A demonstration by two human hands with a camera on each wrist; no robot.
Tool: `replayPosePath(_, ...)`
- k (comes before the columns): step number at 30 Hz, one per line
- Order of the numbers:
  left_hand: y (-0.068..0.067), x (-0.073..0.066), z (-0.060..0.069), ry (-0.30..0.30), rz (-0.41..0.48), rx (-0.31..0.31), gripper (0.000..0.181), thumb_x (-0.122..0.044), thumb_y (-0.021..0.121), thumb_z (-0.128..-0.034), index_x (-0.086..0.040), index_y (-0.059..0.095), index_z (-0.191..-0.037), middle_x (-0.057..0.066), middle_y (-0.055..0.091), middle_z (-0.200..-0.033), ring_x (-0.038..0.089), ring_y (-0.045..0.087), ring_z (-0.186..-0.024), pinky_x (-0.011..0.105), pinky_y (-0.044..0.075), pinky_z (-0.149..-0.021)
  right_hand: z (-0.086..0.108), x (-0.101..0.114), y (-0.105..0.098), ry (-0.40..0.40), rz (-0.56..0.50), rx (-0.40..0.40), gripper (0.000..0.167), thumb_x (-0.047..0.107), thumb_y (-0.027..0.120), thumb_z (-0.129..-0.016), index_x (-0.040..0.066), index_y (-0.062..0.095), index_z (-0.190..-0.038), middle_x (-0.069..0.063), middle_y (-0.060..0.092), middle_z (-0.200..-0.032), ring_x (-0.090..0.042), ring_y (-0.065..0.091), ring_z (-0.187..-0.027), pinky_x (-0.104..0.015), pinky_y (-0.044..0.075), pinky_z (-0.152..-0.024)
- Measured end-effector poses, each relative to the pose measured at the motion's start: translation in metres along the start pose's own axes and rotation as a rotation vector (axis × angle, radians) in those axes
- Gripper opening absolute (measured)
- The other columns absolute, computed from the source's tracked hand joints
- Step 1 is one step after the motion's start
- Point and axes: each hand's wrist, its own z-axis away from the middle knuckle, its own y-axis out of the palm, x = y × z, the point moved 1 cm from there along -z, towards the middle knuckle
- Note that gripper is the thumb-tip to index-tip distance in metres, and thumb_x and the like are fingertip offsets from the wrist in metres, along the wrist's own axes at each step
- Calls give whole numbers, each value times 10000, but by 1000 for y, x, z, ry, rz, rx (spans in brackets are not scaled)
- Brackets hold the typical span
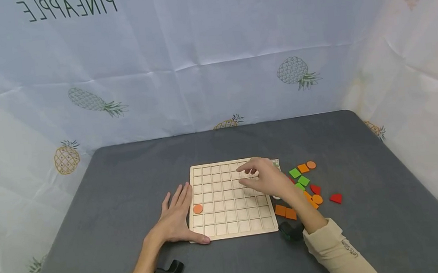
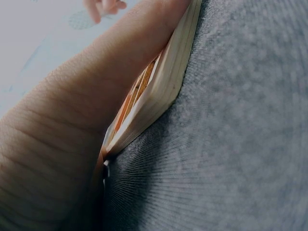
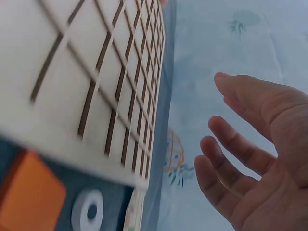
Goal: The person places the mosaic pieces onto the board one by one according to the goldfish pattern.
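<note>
A wooden grid board with square cells lies on the grey table. One orange disc sits in a cell of its leftmost column. My left hand rests along the board's left edge, fingers straight, with the thumb over the near left corner. In the left wrist view, that thumb lies against the board's rim. Above the far right part of the board hovers my right hand, its fingers loosely bent. Nothing is between those fingers in the right wrist view, where the hand stands apart from the board.
Right of the board lie loose pieces: green squares, orange squares, orange discs and red rounded-edge pieces. A printed card shows partly behind my right hand. A white ring lies by the board. A pineapple-print curtain hangs behind.
</note>
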Motion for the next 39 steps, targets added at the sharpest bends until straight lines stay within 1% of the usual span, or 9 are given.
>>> replayPosePath(2,0,0,0,0,5,-3,1548,-775,837,-560,-21,27,-1641,173,-8,-1734,412,2,-1610,684,-22,-1220,4,-8,-7,1,-4,-33,280,144,774,-911,38,767,-1169,-145,742,-1068,-282,672,-938,-364,562,-757)
replayPosePath(6,0,0,0,3,7,-4,1547,-776,837,-559,-21,31,-1642,171,-3,-1734,410,2,-1611,684,-19,-1220,10,-26,-21,2,-11,-92,259,104,779,-899,19,773,-1143,-166,713,-998,-332,653,-908,-332,545,-704)
replayPosePath(9,1,0,0,6,2,-6,1548,-781,833,-560,-21,30,-1642,169,-4,-1735,407,2,-1611,686,-15,-1220,14,-39,-31,20,-10,-115,274,113,774,-905,16,766,-1161,-184,706,-1022,-356,644,-925,-338,520,-701)
replayPosePath(15,2,1,0,4,-7,-4,1550,-793,825,-558,-29,24,-1643,162,-5,-1736,400,-4,-1613,688,-18,-1220,25,-62,-53,95,28,-146,311,125,757,-923,26,742,-1217,-218,702,-1153,-409,647,-1057,-545,533,-821)
replayPosePath(18,2,1,0,1,-8,-1,1551,-793,825,-557,-30,23,-1644,161,-4,-1736,398,-7,-1614,690,-20,-1220,31,-71,-64,135,51,-153,324,119,747,-930,11,727,-1236,-225,689,-1196,-429,632,-1101,-568,524,-845)
replayPosePath(24,1,0,0,2,-5,4,1546,-789,825,-566,-32,15,-1644,160,-15,-1735,401,-11,-1613,689,-20,-1220,47,-94,-83,210,106,-142,377,144,738,-943,-12,693,-1283,-266,653,-1231,-459,597,-1128,-608,508,-887)
replayPosePath(29,0,-1,0,6,-4,13,1539,-787,823,-574,-38,9,-1645,158,-22,-1736,396,-26,-1614,685,-28,-1224,62,-114,-96,287,125,-109,430,182,729,-955,-19,657,-1327,-298,607,-1287,-485,552,-1150,-642,493,-898)
replayPosePath(34,0,-1,0,3,-8,13,1542,-786,825,-569,-38,10,-1645,157,-24,-1736,397,-29,-1614,686,-31,-1225,72,-127,-101,306,130,-74,460,219,721,-964,-25,639,-1346,-316,588,-1309,-505,550,-1167,-650,495,-899)
replayPosePath(39,-1,-1,0,3,-5,15,1538,-786,823,-574,-38,11,-1645,157,-29,-1736,398,-36,-1613,690,-36,-1224,75,-133,-102,328,157,-34,499,280,729,-961,-15,637,-1351,-321,599,-1305,-495,563,-1150,-660,489,-896)
